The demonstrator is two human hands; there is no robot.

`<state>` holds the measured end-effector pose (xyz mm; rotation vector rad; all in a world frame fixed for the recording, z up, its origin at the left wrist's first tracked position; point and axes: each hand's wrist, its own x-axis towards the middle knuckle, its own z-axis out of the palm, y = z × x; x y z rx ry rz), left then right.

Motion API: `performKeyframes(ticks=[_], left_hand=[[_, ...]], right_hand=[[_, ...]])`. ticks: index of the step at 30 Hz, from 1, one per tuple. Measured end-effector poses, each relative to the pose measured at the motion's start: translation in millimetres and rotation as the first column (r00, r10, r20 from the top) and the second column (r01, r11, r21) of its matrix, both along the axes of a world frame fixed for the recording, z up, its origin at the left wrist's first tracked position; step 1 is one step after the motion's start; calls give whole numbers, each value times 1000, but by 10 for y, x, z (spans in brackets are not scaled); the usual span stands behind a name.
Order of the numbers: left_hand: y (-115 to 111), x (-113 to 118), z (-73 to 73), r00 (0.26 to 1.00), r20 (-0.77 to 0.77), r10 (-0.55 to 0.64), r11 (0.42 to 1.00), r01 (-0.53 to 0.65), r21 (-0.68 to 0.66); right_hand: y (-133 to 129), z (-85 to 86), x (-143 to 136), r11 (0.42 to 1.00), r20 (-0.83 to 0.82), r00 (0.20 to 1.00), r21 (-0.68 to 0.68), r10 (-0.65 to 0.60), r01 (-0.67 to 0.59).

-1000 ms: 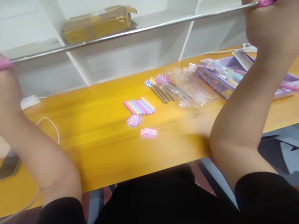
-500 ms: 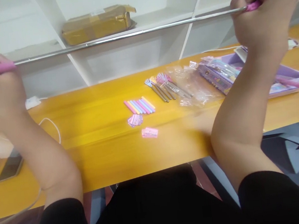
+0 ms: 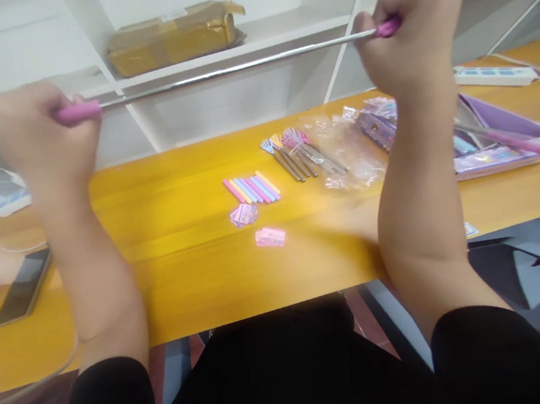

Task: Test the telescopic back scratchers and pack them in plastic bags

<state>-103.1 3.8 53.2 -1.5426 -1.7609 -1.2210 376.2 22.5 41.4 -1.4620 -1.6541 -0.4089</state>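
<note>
A thin silver telescopic rod (image 3: 236, 68) spans the view above the table, tilted slightly up to the right. My left hand (image 3: 57, 131) is closed round its pink grip at the left end. At the other end my right hand (image 3: 407, 36) grips a pink part. On the table below lie a row of pastel sticks (image 3: 251, 190), several small hand-shaped scratchers with metal stems (image 3: 294, 157), a small stack of purple cards (image 3: 243, 215) and pink cards (image 3: 270, 236).
Clear plastic wrappers (image 3: 342, 156) lie beside a purple box (image 3: 507, 119) on the right. A cardboard parcel (image 3: 173, 40) rests on the white shelf. A phone (image 3: 23, 286) and white cable are at left; a power strip (image 3: 498, 74) is at back right.
Both hands have moved inward, closer to each other, and the rod between them is now shorter. The things on the table have not moved.
</note>
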Motion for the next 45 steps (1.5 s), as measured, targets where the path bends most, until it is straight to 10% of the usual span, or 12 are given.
performKeyframes(ticks=[9, 18, 27, 45], left_hand=[[-186, 1029, -230, 990, 49, -133, 974, 139, -181], [-406, 962, -150, 971, 23, -240, 970, 239, 38], [-414, 1244, -408, 926, -5, -378, 919, 374, -122], [-337, 869, -265, 800, -391, -455, 865, 501, 18]], right_hand=[[-320, -89, -1115, 990, 64, 991, -89, 116, -110], [-624, 84, -1145, 991, 27, 995, -104, 92, -89], [-809, -44, -1414, 948, 160, 954, -237, 254, -213], [-672, -194, -1366, 896, 361, 820, -153, 444, -417]])
